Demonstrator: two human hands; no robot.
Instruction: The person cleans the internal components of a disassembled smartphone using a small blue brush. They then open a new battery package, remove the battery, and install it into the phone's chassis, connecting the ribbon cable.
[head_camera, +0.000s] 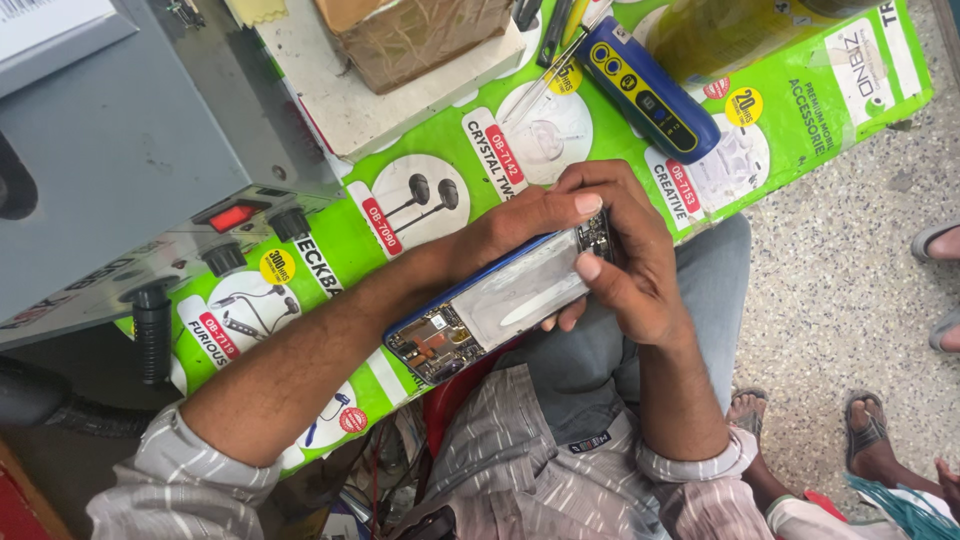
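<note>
An opened smartphone (500, 300) with a blue frame lies across my lap edge, its back cover off, showing circuit boards at both ends and a pale middle plate. My left hand (520, 222) grips its far long edge, thumb resting near the upper board. My right hand (630, 265) wraps around the phone's upper end, thumb pressing on the plate beside the board. Both hands hold the phone over the edge of a green printed table cover (440, 150).
A grey bench power unit (150, 150) with a red switch and black knobs fills the left. A blue and yellow handheld tool (650, 90), tweezers (555, 65) and a brown box (420, 35) lie on the green cover. Other people's sandalled feet (870, 435) stand on the speckled floor at right.
</note>
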